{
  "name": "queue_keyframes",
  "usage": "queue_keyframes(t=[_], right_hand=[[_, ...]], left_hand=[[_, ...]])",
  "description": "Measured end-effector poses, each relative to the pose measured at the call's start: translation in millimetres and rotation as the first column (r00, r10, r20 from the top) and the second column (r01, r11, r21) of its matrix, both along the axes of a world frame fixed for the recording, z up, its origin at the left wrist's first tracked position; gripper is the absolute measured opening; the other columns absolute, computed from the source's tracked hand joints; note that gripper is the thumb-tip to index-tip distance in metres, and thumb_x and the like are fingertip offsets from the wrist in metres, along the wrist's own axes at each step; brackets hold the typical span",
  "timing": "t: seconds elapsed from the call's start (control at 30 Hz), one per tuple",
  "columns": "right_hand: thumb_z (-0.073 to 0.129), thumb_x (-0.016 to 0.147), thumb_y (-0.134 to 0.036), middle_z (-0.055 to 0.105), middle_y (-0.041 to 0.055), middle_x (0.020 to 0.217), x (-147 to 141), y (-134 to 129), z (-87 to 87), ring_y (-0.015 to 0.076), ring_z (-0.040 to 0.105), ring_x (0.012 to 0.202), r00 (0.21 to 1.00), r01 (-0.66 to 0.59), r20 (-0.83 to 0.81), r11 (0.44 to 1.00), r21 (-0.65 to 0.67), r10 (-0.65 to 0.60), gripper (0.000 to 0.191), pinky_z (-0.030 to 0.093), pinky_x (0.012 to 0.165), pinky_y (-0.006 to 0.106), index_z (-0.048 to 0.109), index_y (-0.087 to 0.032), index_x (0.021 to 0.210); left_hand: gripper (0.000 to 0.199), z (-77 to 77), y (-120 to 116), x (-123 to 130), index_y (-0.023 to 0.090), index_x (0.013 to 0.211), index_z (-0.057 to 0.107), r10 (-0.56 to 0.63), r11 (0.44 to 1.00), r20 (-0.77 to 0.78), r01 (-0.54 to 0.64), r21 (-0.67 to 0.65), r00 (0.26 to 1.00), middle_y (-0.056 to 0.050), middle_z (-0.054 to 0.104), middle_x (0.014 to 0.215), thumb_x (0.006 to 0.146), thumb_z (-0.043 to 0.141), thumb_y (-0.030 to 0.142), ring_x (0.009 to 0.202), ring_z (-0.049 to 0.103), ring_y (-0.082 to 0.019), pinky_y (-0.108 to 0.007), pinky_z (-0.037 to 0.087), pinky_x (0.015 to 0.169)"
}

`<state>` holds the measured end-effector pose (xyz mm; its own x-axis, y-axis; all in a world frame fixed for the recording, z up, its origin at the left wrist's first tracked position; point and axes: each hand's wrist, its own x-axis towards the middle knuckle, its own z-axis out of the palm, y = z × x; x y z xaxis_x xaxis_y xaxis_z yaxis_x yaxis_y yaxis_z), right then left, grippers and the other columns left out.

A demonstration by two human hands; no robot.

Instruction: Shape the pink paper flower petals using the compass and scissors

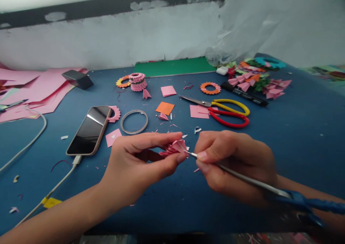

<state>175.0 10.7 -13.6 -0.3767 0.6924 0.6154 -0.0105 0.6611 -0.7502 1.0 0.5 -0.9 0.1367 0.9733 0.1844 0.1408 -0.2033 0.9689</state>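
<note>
The left hand has its fingers pinching a folded pink paper piece, partly hidden, over the near desk. The right hand pinches a thin metal tool, possibly blue-handled scissors. A phone lies left; red-yellow scissors lie farther off.

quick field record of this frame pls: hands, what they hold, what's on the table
left hand: pinches pink folded paper piece
right hand: grips thin metal tool with blue handle, tip at the paper
surface: blue table
behind hands: scissors, pink paper squares, orange square, clear ring
left side: phone on cable, pink sheets
far right: pile of folded paper pieces, black marker
</note>
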Motion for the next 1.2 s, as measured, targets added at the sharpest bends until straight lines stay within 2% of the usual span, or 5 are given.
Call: queue_keyframes(t=[0.17, 0.37, 0.53, 0.73, 1.2], right_hand=[[0.048, 0.066, 0.001, 0.051, -0.0049, 0.06, -0.6, -0.3, -0.6, 0.0043, 0.043, 0.048, 1.0, 0.016, 0.007, 1.0, -0.015, -0.016, 0.022, 0.038, 0.046, 0.019, 0.043, -0.02, 0.067], [0.049, 0.065, 0.002, 0.051, -0.0044, 0.058, -1.2, 0.9, 1.0, 0.0048, 0.043, 0.047, 1.0, 0.0, -0.003, 0.999, 0.048, 0.0, 0.023, 0.038, 0.045, 0.019, 0.044, -0.02, 0.067], [0.049, 0.065, 0.002, 0.052, -0.0039, 0.058, -0.2, 1.1, 1.6, 0.0049, 0.043, 0.047, 1.0, 0.001, 0.008, 0.999, 0.049, -0.001, 0.023, 0.038, 0.044, 0.019, 0.044, -0.02, 0.066], [0.05, 0.064, 0.001, 0.05, -0.0042, 0.058, -0.4, 1.7, -0.3, 0.0058, 0.043, 0.046, 1.0, 0.003, -0.003, 0.999, 0.044, -0.003, 0.024, 0.038, 0.044, 0.02, 0.042, -0.021, 0.066], [0.051, 0.064, 0.001, 0.052, -0.004, 0.059, -1.1, 2.9, -3.1, 0.0042, 0.043, 0.047, 1.0, -0.003, -0.017, 0.998, 0.066, 0.004, 0.021, 0.038, 0.045, 0.018, 0.045, -0.019, 0.067]], left_hand=[[0.032, 0.0, -1.3, -0.3, 0.028, 0.082, 0.075, 0.02, 1.0, -0.009, -0.02, 0.014, 1.0, 0.006, 0.074, 0.068, 0.059, 0.078, 0.007, 0.054, 0.067, -0.006, -0.005, 0.053, 0.05], [0.027, -0.3, -0.3, -2.3, 0.025, 0.085, 0.075, 0.022, 1.0, -0.069, -0.021, 0.016, 0.997, 0.003, 0.074, 0.068, 0.061, 0.079, 0.013, 0.055, 0.068, -0.01, -0.01, 0.056, 0.049], [0.025, -0.3, -0.6, -1.1, 0.023, 0.085, 0.076, 0.037, 0.999, -0.094, -0.035, 0.017, 0.995, 0.001, 0.074, 0.069, 0.062, 0.079, 0.015, 0.057, 0.068, -0.012, -0.013, 0.056, 0.048], [0.026, 0.4, -0.3, -1.0, 0.025, 0.084, 0.076, 0.035, 0.999, -0.086, -0.035, 0.012, 0.996, 0.003, 0.074, 0.068, 0.061, 0.079, 0.015, 0.058, 0.068, -0.011, -0.01, 0.055, 0.05], [0.025, 1.6, -2.0, -1.3, 0.024, 0.085, 0.076, 0.032, 0.999, -0.112, -0.03, 0.02, 0.993, 0.001, 0.074, 0.068, 0.062, 0.078, 0.016, 0.055, 0.067, -0.011, -0.011, 0.056, 0.047]])
